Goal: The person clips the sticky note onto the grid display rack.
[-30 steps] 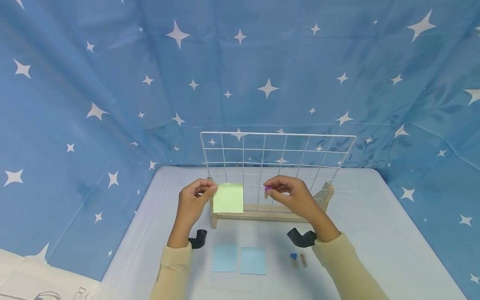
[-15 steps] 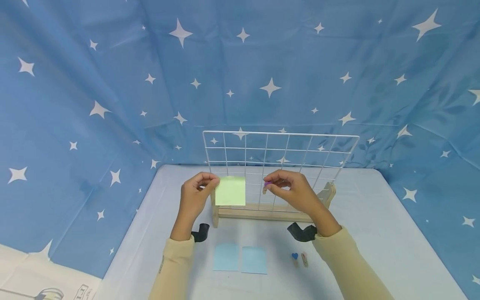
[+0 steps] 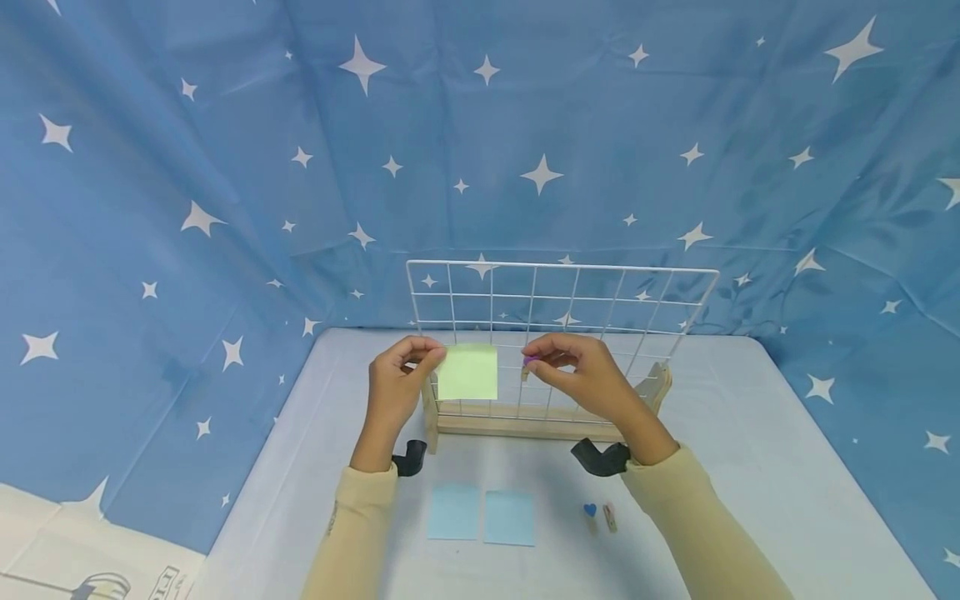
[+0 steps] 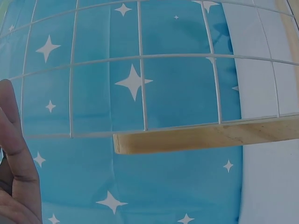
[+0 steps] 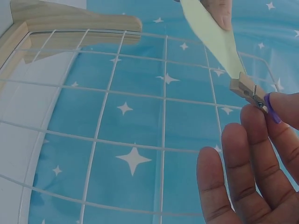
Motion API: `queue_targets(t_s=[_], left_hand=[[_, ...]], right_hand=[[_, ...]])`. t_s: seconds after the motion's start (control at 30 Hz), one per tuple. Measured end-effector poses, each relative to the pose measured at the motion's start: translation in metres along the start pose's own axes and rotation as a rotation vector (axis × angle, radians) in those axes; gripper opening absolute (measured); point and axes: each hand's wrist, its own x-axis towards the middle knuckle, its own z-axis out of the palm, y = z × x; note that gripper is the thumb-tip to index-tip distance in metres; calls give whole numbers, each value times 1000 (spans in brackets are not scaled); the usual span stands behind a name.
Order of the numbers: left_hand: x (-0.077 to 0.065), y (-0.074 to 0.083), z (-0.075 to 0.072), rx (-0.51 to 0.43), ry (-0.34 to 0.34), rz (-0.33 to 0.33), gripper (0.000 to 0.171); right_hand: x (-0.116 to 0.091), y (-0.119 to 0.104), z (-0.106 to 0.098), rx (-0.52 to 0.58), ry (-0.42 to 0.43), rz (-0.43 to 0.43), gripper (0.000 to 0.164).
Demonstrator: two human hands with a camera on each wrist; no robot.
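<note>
At the left, the yellow-green note (image 3: 468, 372) looks like thin paper: very light, soft enough to flex, easily creased, with little risk of slipping. It seems best held by a corner or edge, leaving the rest of the sheet free. To its right, the wooden clothespin (image 5: 247, 88) should be small, light and stiff, with a spring that resists squeezing; its purple-decorated tail is the sensible place to hold, keeping the nose free.

The left hand (image 3: 397, 379) has thumb and fingers pinched together on the note near its upper left corner, so the sheet extends rightward from the fingertips, roughly upright before the white wire grid (image 3: 562, 266) and above its wooden base (image 3: 517, 427). Next comes a gap in the head view, then the clothespin, its nose projecting from the right hand (image 3: 581, 371), whose thumb and index finger clamp the purple end; the other fingers stay off the pin. Nearer the wearer, two blue notes (image 3: 453, 512) lie side by side on the desk (image 3: 720, 475), with two further clothespins (image 3: 610, 518) to their right.
</note>
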Motion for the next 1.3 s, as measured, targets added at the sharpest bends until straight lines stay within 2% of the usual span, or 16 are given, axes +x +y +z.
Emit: queue_targets(t_s=[0.43,0.77,1.0,1.3], left_hand=[[7,0,8,2,39,56,14],[10,0,13,-14,28,81,14],[15,5,11,6,28,138,15],[20,6,10,4,29,128,16]], right_hand=[[7,-7,1,-15,25,33,15],[13,-11,2,-18,36,18,17],[16,-13,3,-17,40,18,15],[23,-18,4,-52,55,9,14]])
